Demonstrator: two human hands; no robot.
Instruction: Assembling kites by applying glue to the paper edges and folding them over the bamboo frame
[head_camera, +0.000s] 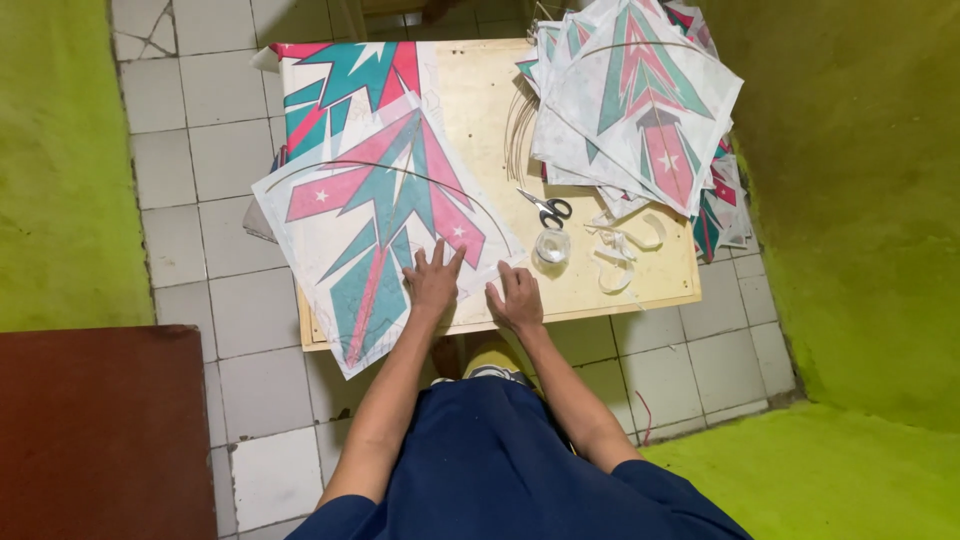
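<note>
Grip: neither hand is closed on anything. The left hand (433, 281) lies flat with fingers spread on the lower right edge of the kite (385, 225); the right hand (516, 298) presses flat on the kite's right corner, just beside the left. The kite lies face up on the left half of the desk (480, 110), its lower corner overhanging the front edge above the tiled floor (215, 300). A thin curved stick (400, 170) bows across the sheet. Judgement: the kite is very light, thin paper that tears and creases easily, stiff only along its sticks; it is best held at the frame (not by bare paper). Scissors (547, 208) and a tape roll (552, 246) sit just right of the hands. Finished kites (640, 100) are stacked at the far right.
</note>
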